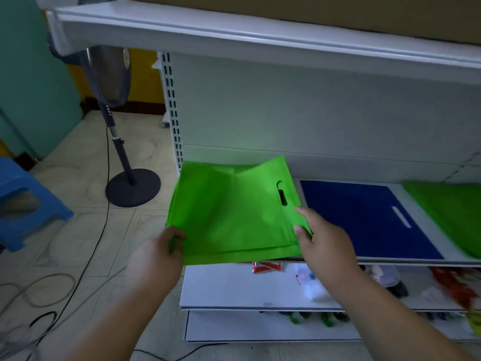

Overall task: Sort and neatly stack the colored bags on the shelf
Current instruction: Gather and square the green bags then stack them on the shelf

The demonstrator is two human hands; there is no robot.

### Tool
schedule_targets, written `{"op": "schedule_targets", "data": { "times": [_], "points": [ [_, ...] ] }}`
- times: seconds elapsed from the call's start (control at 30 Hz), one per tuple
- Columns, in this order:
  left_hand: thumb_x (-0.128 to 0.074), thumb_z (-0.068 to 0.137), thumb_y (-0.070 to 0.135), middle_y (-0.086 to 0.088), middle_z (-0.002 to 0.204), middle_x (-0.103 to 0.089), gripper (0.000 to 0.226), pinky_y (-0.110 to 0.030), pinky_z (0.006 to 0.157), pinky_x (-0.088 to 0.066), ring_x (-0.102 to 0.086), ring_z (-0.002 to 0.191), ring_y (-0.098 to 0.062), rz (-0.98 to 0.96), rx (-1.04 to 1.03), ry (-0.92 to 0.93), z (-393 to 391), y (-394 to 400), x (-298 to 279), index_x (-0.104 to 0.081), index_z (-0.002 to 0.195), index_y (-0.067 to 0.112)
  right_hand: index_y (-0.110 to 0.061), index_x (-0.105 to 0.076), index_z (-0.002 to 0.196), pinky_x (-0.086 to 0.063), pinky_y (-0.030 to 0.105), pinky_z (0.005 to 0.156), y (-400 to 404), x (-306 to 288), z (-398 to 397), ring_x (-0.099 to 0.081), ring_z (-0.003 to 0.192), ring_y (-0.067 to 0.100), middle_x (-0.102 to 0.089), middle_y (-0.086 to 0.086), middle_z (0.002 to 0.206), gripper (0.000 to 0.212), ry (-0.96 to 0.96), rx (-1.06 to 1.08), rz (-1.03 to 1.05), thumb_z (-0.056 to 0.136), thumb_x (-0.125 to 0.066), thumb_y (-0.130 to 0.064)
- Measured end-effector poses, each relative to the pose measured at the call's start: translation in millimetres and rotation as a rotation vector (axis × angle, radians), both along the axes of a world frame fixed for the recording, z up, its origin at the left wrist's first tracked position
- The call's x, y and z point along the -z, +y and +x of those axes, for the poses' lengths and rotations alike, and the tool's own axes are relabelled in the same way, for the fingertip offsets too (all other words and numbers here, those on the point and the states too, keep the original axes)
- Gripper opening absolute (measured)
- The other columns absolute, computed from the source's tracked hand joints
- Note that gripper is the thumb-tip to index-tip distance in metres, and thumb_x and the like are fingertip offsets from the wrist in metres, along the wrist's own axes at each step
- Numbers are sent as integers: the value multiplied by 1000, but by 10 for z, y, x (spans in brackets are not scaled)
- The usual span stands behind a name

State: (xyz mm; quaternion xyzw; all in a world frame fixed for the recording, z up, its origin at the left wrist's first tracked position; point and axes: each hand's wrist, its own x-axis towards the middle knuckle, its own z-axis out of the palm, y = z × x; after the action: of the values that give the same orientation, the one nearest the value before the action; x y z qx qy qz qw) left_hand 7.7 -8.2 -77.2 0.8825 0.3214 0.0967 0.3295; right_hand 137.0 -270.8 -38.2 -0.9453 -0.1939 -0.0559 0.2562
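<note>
Fingers of the left hand (158, 250) and right hand (321, 237) are pinching the green bags (234, 217); squaring edges before lowering onto the shelf (416, 260) seems wise.

Left of frame: pedestal fan (114, 105) stood on the tiled floor (78, 230), round dark base (133, 187) at centre-left, black cord (104, 212) trailing down toward lower left. Grey cables (39, 290) looped at bottom left. Blue plastic stool (26, 201) at left edge, teal wall panel (33, 74) upper left. Cardboard box (338, 14) sat across the top. Lower right: red packets (266, 267) and a blurred mix of small packaged goods (390, 280), unreadable.
</note>
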Motion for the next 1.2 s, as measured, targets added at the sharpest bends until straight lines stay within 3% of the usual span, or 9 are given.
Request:
{"op": "schedule_targets", "data": {
  "times": [0.13,0.23,0.37,0.57,0.67,0.8,0.9,1.07,1.2],
  "points": [
    [-52,96,17,3,80,-66,23,-37,59,-51,-59,69,-28,29,-29,-146,246,-611,-100,-66,110,30,-27,-53,138,-33,29,50,-601,-70,130,-44,52,10,-50,-6,56,41,-129,70,44,96,-56,-28],
    [-54,96,21,0,76,-64,25,-31,55,-45,-55,63,-26,58,19,-202,548,-1220,-149,-66,115,32,-27,-53,138,-48,32,62,-1290,-78,239,-60,69,23,-71,8,83,42,-149,169,87,96,-56,-29],
    [-53,97,22,-3,83,-68,28,-28,52,-34,-52,59,-20,54,128,-265,1072,-2258,-180,-65,119,32,-23,-53,139,-52,38,82,-2442,-161,452,-66,100,30,-68,9,120,43,-176,280,77,96,-56,-28],
    [-55,95,17,6,81,-63,28,-28,55,-37,-56,65,-22,16,268,-329,1761,-3769,-305,-67,117,28,-25,-51,140,-55,43,77,-4041,-263,729,-66,95,30,-70,9,114,44,-147,425,92,97,-53,-33],
    [-53,97,19,5,83,-67,28,-31,57,-43,-59,66,-19,-9,319,-321,2059,-4283,-314,-67,118,30,-27,-51,139,-51,34,71,-4587,-268,924,-65,85,25,-71,8,106,43,-134,468,101,97,-53,-33],
    [-51,98,22,9,74,-64,27,-31,54,-43,-57,62,-16,-43,387,-300,2527,-4757,-284,-66,119,32,-23,-50,141,-44,30,73,-5090,-239,1269,-64,97,26,-69,7,117,45,-132,522,99,97,-53,-31],
    [-53,98,20,2,88,-70,27,-35,61,-49,-57,66,-18,-44,417,-315,2918,-5049,-229,-67,120,29,-20,-50,141,-49,34,82,-5411,-172,1554,-64,104,26,-68,7,120,45,-150,548,67,98,-53,-30],
    [-48,99,20,0,94,-67,32,-29,58,-40,-60,72,-24,-16,383,-262,3281,-5424,-151,-64,124,32,-20,-48,142,-39,23,80,-5807,-100,1988,-62,109,23,-64,4,127,44,-55,482,75,99,-52,-29],
    [-50,97,12,-7,107,-66,31,-29,58,-36,-58,81,-30,128,301,-255,3297,-5696,-97,-68,120,23,-13,-49,142,-38,25,91,-6069,27,2412,-56,121,26,-57,8,136,45,35,288,32,99,-53,-26]
  ]
}}
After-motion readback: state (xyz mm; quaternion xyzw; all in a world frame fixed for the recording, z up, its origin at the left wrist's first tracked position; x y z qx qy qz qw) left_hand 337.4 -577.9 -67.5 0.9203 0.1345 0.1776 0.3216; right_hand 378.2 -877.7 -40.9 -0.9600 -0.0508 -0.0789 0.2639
